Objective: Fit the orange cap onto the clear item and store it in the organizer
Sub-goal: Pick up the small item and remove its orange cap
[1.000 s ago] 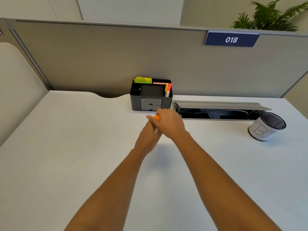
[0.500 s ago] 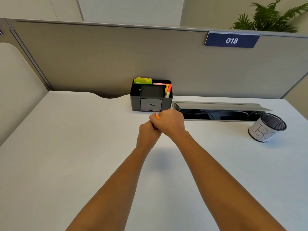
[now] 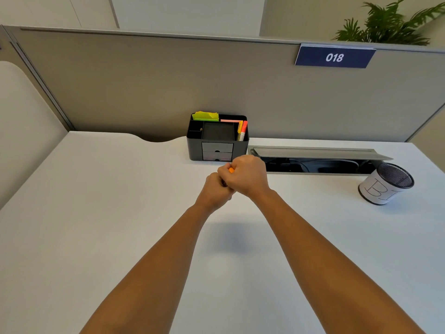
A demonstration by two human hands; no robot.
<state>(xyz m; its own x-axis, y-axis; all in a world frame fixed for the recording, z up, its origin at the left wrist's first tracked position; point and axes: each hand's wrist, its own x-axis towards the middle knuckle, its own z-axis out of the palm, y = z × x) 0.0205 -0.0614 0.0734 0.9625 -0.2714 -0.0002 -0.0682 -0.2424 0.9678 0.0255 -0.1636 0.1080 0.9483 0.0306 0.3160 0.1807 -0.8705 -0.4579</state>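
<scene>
Both my fists press together over the white desk, just in front of the black organizer. My right hand is closed around the orange cap, of which only a small orange bit peeks out between the fingers. My left hand sits lower and to the left, fingers wrapped around the clear item, which is almost wholly hidden inside the fist. The organizer stands against the partition with two small drawers in front and highlighters in its right slot.
Yellow sticky notes and pink notes sit in the organizer's back. An open cable tray runs along the desk's rear right. A mesh pen cup with a paper label stands at the right. The grey partition closes off the back.
My two hands have pushed closer together and shifted slightly away from me toward the organizer. Less of the orange cap shows than a second ago.
</scene>
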